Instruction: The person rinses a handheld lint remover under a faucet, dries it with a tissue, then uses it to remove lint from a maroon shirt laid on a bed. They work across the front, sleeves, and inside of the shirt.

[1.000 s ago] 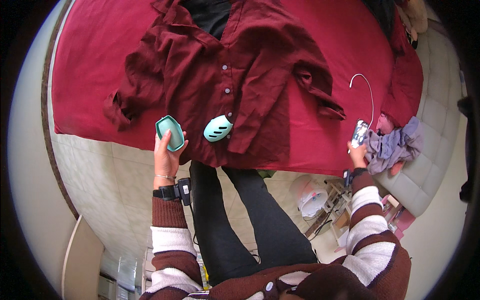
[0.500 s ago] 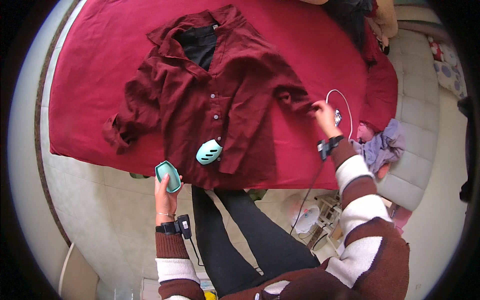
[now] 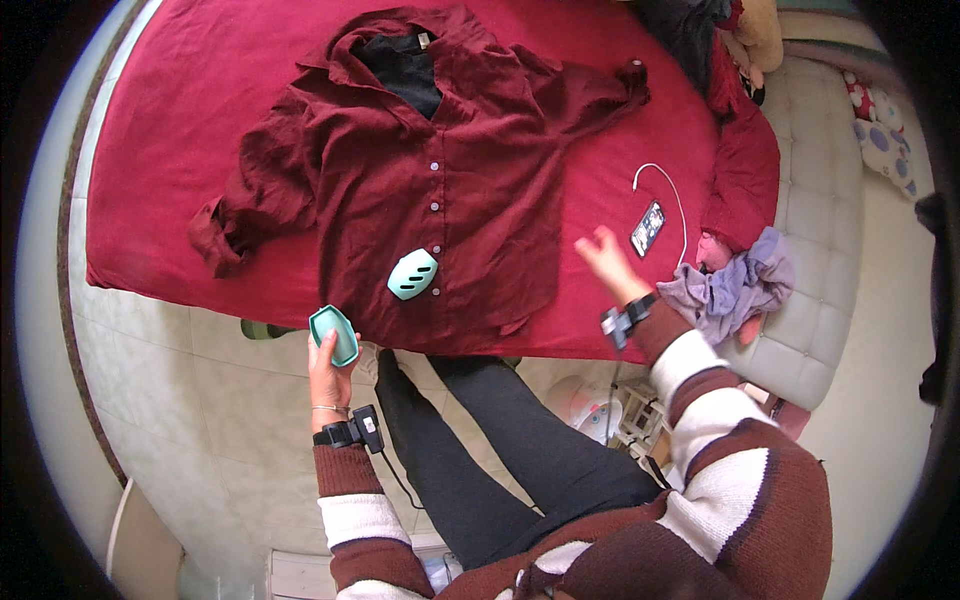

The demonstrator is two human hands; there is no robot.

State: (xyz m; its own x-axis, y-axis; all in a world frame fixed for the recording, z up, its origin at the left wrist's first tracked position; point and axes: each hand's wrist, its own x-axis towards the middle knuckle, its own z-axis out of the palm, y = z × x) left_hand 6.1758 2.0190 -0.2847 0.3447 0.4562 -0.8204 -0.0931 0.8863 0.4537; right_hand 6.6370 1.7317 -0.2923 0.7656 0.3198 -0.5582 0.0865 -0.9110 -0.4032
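Note:
My left hand (image 3: 326, 372) grips a teal, shallow, boat-shaped shell (image 3: 335, 336), its hollow side up, just off the bed's near edge. A dark red button-up shirt (image 3: 470, 215) lies front up on the bed. On its lower front rests a light teal rounded piece with black slots (image 3: 412, 274); its exact kind is unclear. The shirt's right-hand sleeve (image 3: 608, 98) stretches out toward the upper right. Between the shirt's right edge and a phone (image 3: 648, 229), my right hand (image 3: 610, 262) hovers empty with its fingers apart.
A white cable (image 3: 676, 187) curves around the phone. Lilac cloth (image 3: 742, 282) and red clothing (image 3: 742, 190) lie along the right side, against a pale padded bench (image 3: 822, 200). The red bed (image 3: 190, 110) ends before my legs, and a white fan (image 3: 585, 405) stands below.
My right hand has let go of the sleeve and drawn back down and left. That sleeve now extends up and right instead of beside the hand. The left hand still holds the teal shell.

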